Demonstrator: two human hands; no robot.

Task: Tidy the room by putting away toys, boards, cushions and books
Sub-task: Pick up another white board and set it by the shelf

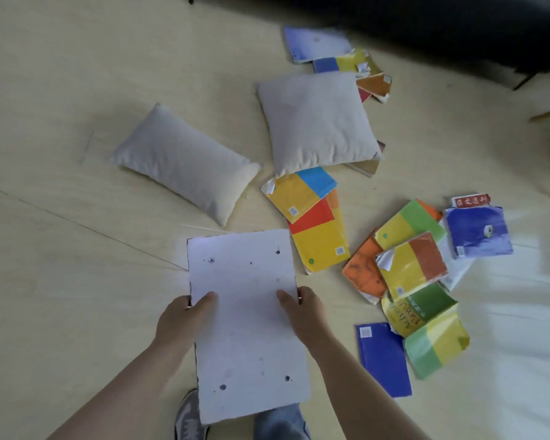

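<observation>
At six o'clock, closest to the viewer, a grey shoe point(188, 417) and a denim-clad leg point(280, 422) stand on the pale wooden floor point(61, 281), partly hidden beneath a white board point(248, 338) held flat above them. The left hand point(185, 315) grips the board's left edge and the right hand point(305, 309) grips its right edge, each with the thumb lying on top and the fingers curled underneath, out of sight. The board looks thin and ragged-edged, and both hands hold it a little beyond its middle. The near end hangs unsupported, so it could sag, tip or slide free if either thumb eases. It also covers the feet, so any step forward is taken blind. That matters because loose books lie on the floor from three to four o'clock. A blue book point(383, 360) is nearest, then a heap of books point(410, 265) in yellow, green and orange with curled covers, slippery underfoot and easily creased. At twelve o'clock, just past the board, lie two yellow books point(318, 242), one tucked under a square cushion point(318, 122). An oblong cushion point(185, 163) lies at eleven o'clock. Both cushions are soft trip hazards. Farthest off, along the top towards one o'clock, dark furniture point(426, 27) shows only as a blur.
</observation>
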